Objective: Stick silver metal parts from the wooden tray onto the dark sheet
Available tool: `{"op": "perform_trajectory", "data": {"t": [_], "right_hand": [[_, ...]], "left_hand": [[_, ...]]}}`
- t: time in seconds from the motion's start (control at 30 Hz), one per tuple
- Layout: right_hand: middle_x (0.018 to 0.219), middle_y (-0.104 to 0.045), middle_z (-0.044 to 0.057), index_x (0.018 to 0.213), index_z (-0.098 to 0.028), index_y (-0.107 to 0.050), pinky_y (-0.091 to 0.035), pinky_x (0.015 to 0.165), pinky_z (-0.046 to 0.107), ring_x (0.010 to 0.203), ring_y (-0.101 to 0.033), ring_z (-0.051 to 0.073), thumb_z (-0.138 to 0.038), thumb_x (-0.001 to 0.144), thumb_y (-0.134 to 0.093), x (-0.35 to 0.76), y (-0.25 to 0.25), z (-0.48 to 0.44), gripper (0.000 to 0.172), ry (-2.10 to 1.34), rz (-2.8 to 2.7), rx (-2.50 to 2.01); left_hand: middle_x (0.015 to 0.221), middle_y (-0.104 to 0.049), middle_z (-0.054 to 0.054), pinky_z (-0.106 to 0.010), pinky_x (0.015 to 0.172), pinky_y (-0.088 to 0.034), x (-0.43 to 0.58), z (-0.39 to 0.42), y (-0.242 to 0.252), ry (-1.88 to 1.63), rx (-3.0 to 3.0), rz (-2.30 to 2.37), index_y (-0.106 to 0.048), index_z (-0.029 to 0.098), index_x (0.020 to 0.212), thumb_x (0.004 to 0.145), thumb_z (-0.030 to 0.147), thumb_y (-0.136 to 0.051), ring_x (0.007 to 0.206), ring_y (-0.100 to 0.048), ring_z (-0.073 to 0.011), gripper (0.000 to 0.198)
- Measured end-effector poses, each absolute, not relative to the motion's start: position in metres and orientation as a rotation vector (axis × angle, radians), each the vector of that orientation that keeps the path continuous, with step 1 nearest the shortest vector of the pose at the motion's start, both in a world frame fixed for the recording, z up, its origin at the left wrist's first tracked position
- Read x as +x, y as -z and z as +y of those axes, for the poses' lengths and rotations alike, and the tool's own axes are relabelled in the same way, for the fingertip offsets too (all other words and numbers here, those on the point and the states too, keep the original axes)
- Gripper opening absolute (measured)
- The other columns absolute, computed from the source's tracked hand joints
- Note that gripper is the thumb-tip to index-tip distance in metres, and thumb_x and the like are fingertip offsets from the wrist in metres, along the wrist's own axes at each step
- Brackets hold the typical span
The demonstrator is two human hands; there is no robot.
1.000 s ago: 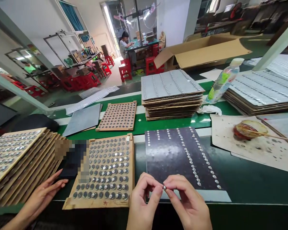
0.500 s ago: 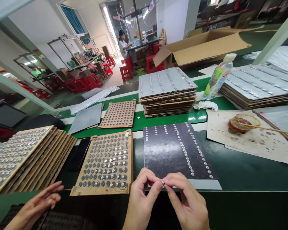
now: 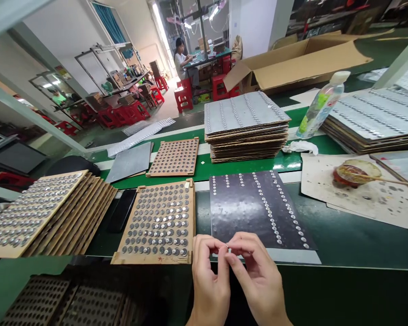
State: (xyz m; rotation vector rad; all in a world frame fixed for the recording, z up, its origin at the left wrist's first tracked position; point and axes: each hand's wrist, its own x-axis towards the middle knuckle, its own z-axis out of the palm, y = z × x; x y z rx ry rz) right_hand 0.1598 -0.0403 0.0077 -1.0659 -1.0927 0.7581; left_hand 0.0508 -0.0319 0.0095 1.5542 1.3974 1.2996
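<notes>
My left hand and my right hand meet at the near table edge, both pinching one small silver button-like piece between fingertips. Just beyond them lies a dark sheet with rows of the same silver pieces stuck along it. To the left of my hands sits a wooden tray whose holes hold several such pieces.
A fanned stack of filled wooden trays lies far left; another tray and a grey sheet sit behind. Stacked grey cards, a plastic bottle, a glue tin on paper, and a cardboard box stand further back. A person sits far off.
The other person's hand at the lower left has left the view. The view shifted, so the table sits higher in the picture. My two hands kept their pinch on the small piece.
</notes>
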Motion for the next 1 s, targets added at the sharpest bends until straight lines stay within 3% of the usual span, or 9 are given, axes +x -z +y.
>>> {"op": "perform_trajectory", "data": {"t": [0.13, 0.3, 0.5, 1.0], "right_hand": [[0.085, -0.071, 0.004, 0.087, -0.024, -0.070, -0.060, 0.068, 0.024, 0.078, -0.070, 0.017, -0.022, 0.095, -0.065, 0.153, -0.009, -0.039, 0.010, -0.715, -1.062, -1.081], [0.086, -0.074, 0.006, 0.085, -0.022, -0.071, -0.062, 0.070, 0.025, 0.080, -0.073, 0.019, -0.030, 0.094, -0.068, 0.153, -0.012, -0.041, 0.013, -0.823, -0.973, -1.092], [0.084, -0.074, 0.006, 0.082, -0.021, -0.069, -0.060, 0.060, 0.023, 0.058, -0.064, 0.013, -0.035, 0.093, -0.069, 0.154, -0.015, -0.043, 0.018, -0.932, -0.883, -1.090], [0.087, -0.070, 0.004, 0.088, -0.024, -0.071, -0.057, 0.063, 0.020, 0.065, -0.062, 0.012, -0.042, 0.093, -0.070, 0.156, -0.011, -0.043, 0.020, -1.105, -0.711, -1.038]], "left_hand": [[0.083, -0.054, -0.002, -0.027, 0.074, -0.045, 0.050, -0.033, -0.007, -1.332, 1.578, 1.408, -0.059, 0.022, 0.083, 0.102, 0.032, -0.054, 0.078, -0.054, -0.0169, 0.022], [0.082, -0.054, -0.002, -0.026, 0.071, -0.046, 0.047, -0.031, -0.012, -1.281, 1.433, 1.365, -0.059, 0.021, 0.082, 0.102, 0.042, -0.054, 0.076, -0.054, -0.0167, 0.030], [0.079, -0.052, -0.001, -0.024, 0.068, -0.046, 0.049, -0.029, -0.018, -1.268, 1.297, 1.304, -0.059, 0.020, 0.078, 0.099, 0.053, -0.057, 0.073, -0.053, -0.0154, 0.039], [0.081, -0.051, -0.001, -0.022, 0.070, -0.045, 0.046, -0.031, -0.022, -1.264, 1.349, 1.208, -0.058, 0.020, 0.080, 0.101, 0.048, -0.054, 0.075, -0.052, -0.0141, 0.034]]}}
